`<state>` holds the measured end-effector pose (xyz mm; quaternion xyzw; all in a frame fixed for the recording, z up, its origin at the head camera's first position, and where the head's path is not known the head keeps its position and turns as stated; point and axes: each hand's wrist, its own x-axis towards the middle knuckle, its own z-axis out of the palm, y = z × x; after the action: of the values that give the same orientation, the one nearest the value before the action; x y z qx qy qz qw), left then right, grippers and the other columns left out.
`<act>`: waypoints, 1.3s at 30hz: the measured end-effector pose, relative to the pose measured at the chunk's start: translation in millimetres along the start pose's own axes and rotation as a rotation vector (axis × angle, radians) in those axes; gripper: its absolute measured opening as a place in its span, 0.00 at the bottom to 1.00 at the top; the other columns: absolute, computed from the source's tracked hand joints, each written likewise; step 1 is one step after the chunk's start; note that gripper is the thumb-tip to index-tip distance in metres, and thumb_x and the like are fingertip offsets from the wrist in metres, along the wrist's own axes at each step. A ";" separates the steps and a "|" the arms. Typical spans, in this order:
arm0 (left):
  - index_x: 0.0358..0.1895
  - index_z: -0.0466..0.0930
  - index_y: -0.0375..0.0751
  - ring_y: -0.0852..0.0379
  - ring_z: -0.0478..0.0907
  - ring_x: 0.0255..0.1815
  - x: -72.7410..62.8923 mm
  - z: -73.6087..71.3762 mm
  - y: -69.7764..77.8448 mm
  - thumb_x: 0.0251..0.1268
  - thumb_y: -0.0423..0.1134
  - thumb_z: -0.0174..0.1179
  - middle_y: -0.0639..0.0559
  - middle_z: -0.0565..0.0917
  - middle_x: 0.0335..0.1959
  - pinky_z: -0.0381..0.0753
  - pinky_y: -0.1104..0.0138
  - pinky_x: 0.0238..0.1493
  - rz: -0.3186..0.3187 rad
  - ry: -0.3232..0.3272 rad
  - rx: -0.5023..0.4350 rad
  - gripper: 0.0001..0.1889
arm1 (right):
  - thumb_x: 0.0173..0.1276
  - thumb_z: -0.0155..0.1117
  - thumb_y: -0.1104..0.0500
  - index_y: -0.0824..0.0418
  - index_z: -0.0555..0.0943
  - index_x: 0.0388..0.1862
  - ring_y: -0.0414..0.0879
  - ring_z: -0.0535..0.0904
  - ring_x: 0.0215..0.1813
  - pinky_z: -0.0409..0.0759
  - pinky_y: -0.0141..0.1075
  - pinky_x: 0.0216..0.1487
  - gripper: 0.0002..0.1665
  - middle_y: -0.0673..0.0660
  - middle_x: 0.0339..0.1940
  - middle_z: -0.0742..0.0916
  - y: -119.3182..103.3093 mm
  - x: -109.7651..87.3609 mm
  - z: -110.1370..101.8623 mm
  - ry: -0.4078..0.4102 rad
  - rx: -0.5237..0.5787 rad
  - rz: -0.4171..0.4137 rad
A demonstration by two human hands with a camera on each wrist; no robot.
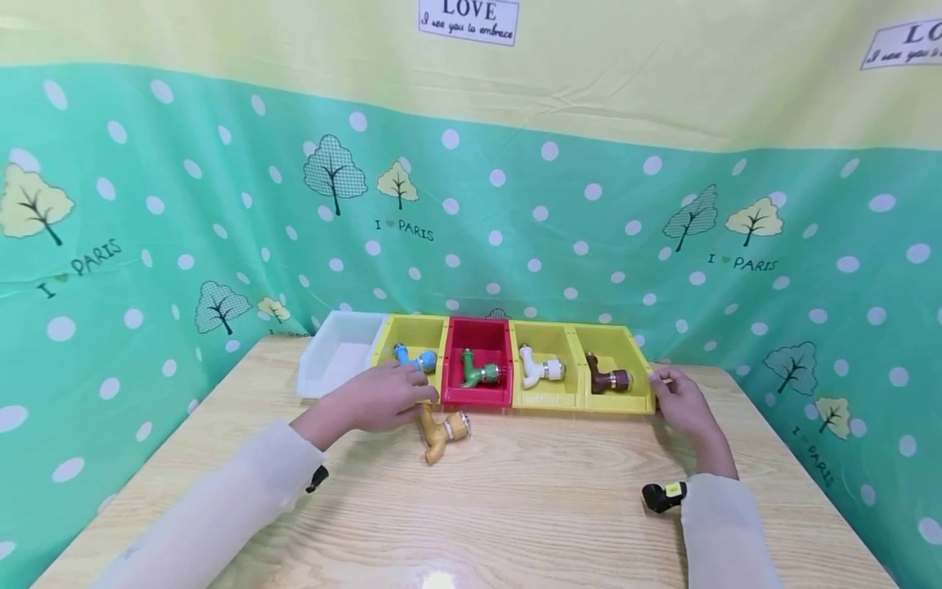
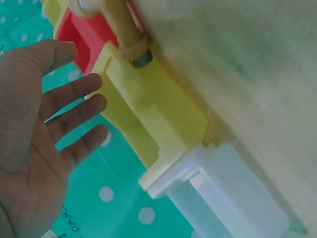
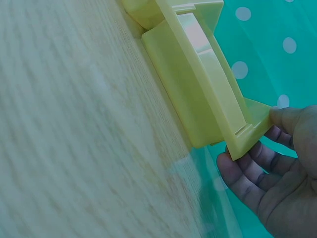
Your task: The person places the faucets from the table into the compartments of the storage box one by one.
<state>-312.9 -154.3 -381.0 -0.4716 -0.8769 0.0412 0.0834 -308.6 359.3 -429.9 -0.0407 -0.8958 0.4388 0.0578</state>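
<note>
My left hand (image 1: 383, 397) is over the front of the left yellow bin (image 2: 163, 104), fingers spread and nothing in them. Inside that bin lies a blue faucet (image 1: 423, 360), partly hidden by the hand. On the table just right of the hand lies a tan faucet (image 1: 439, 433); its upper end shows in the left wrist view. At the row's right end, my right hand (image 1: 683, 401) pinches the outer rim of the rightmost yellow bin (image 3: 185, 89), thumb above and fingers below. A dark brown faucet (image 1: 607, 379) sits in this bin.
A translucent white bin (image 1: 312, 360) stands at the row's left end. The red bin (image 1: 478, 397) holds a green faucet (image 1: 482, 372); the yellow bin beside it holds a white faucet (image 1: 540, 368). A polka-dot curtain (image 1: 515, 221) hangs behind the wooden table (image 1: 530, 499).
</note>
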 end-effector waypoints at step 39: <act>0.54 0.78 0.67 0.57 0.70 0.55 3.4 28.6 35.2 0.75 0.62 0.54 0.59 0.75 0.50 0.70 0.57 0.61 0.050 -0.194 -0.102 0.13 | 0.86 0.38 0.47 0.68 0.69 0.58 0.54 0.78 0.44 0.83 0.43 0.43 0.25 0.67 0.46 0.79 -0.6 0.0 0.7 -0.001 0.007 0.008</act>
<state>-291.2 -131.8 -414.0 -0.4906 -0.8699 0.0443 -0.0270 -308.7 358.4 -429.9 -0.0439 -0.8942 0.4420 0.0556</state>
